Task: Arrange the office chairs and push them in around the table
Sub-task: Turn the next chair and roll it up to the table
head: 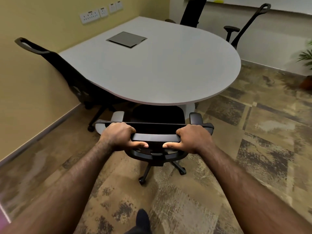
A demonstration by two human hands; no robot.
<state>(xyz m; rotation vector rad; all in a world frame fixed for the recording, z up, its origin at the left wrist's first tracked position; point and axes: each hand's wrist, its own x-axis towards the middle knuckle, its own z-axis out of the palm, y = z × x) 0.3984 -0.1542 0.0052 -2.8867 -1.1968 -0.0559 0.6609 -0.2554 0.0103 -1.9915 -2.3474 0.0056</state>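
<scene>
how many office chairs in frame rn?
4. One at the table's near edge, gripped by left hand and right hand; one on the left by the wall; two at the far side. More may sit out of frame.

The table (152,68) is pale grey-white, with a dark grey square hatch (126,39) set in its top. All four chairs are black: near chair (157,115), left chair (67,71), back chair (192,12), right chair (246,24). The carpet (253,132) is mottled tan with dark brown blotches in squares. The wall (33,22) is yellow, its sockets (94,15) white. The plant (306,54) is green.
</scene>
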